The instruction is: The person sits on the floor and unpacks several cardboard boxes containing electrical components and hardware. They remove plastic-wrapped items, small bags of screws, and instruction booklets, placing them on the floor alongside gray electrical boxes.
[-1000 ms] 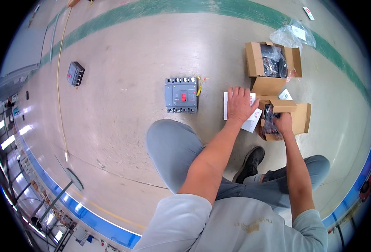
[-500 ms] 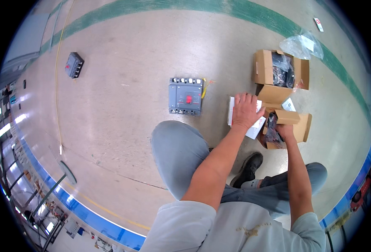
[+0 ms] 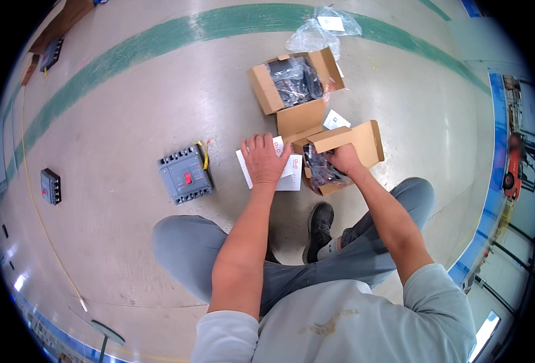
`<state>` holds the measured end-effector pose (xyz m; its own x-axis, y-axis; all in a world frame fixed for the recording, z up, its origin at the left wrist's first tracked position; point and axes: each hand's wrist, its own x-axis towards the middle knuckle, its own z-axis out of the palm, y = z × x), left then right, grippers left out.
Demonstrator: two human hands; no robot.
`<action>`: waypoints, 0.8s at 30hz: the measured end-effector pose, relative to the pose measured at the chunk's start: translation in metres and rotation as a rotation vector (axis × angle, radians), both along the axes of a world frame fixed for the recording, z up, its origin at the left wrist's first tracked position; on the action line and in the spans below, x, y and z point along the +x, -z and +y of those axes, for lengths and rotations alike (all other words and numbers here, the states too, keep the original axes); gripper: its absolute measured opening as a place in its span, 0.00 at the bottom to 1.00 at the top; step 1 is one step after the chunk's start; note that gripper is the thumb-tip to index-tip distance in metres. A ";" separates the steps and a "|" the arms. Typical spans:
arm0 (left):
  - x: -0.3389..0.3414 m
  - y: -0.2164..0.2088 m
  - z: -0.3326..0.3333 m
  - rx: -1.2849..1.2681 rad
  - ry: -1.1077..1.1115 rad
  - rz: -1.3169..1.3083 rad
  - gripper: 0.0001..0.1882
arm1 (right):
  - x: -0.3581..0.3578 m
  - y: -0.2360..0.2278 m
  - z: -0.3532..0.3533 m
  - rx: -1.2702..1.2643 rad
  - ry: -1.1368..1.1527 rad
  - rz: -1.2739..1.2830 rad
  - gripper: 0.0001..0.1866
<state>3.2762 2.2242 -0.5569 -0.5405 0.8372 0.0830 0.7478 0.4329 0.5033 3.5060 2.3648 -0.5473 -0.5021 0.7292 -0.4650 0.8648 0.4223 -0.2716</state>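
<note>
My left hand (image 3: pixel 264 162) lies over white printed packets (image 3: pixel 290 175) on the floor, palm down, fingers and thumb apart. To its right, my right hand (image 3: pixel 345 158) reaches into an open cardboard box (image 3: pixel 370 142). Its fingers are bent and partly hidden at dark contents in clear plastic (image 3: pixel 325 170); what they grip cannot be made out. Farther off stands a second open cardboard box (image 3: pixel 263 91), its flap towards me, with bagged dark parts (image 3: pixel 295 81) inside. A grey circuit breaker (image 3: pixel 184 175) with a red switch and a yellow tag lies left of my left hand.
A crumpled clear bag (image 3: pixel 316 36) lies beyond the boxes, and a white card (image 3: pixel 336 120) between them. Smaller breakers (image 3: pixel 51 186) sit far left, near a yellow cord (image 3: pixel 37 199). My black shoe (image 3: pixel 321 227) is close below the nearer box. A red vehicle (image 3: pixel 512 166) stands far right.
The view has swung to the right, so the boxes, packets and breaker appear farther left. My left hand stays on the packets and my right hand stays in the nearer box.
</note>
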 end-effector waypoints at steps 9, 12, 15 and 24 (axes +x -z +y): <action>-0.002 -0.001 -0.001 -0.019 0.010 0.057 0.26 | 0.004 -0.052 0.033 -0.194 -0.153 0.044 0.25; 0.001 -0.006 0.003 0.006 0.021 0.062 0.25 | 0.020 -0.054 0.051 -0.228 -0.129 0.143 0.25; 0.002 -0.007 0.002 0.024 0.019 0.089 0.24 | 0.026 -0.058 0.068 -0.268 -0.080 0.174 0.25; 0.004 -0.001 0.002 0.012 0.012 0.096 0.25 | 0.021 -0.091 0.096 -0.395 0.212 0.252 0.18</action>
